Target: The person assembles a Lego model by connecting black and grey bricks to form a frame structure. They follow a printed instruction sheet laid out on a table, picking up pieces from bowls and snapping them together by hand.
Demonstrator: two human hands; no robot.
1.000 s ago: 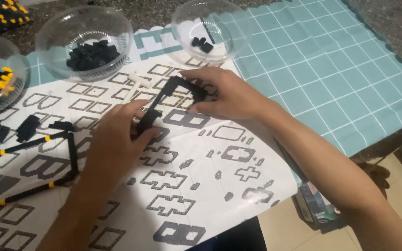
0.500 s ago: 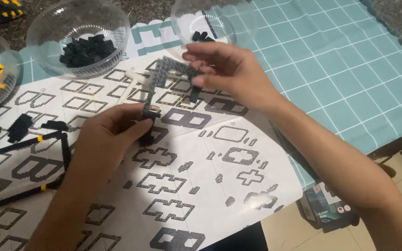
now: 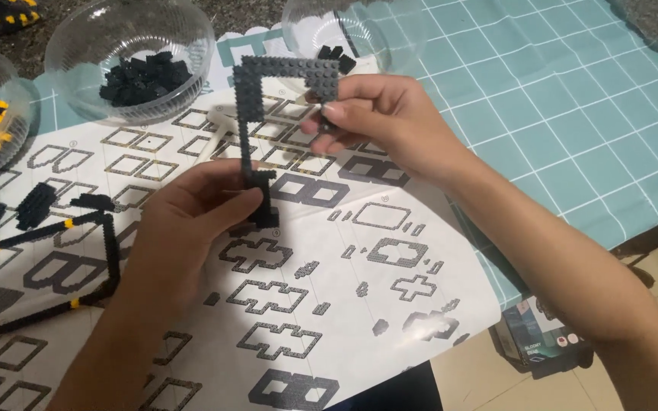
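The black brick frame, an open hook shape with its outline not yet closed, is held above the printed sheet. The left hand pinches its lower end; the right hand grips its upper corner. Loose black bricks remain in the clear bowl, and a larger black-and-yellow frame lies apart, to the left.

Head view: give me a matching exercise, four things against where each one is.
Things:
1. black brick frame
2. bowl of black bricks
3. bowl of yellow and black bricks
4. printed sheet

Places:
A. far left edge
B. flat on the table under the hands
C. held up by both hands
D. top, left of centre

Pairs: 1-C, 2-D, 3-A, 4-B
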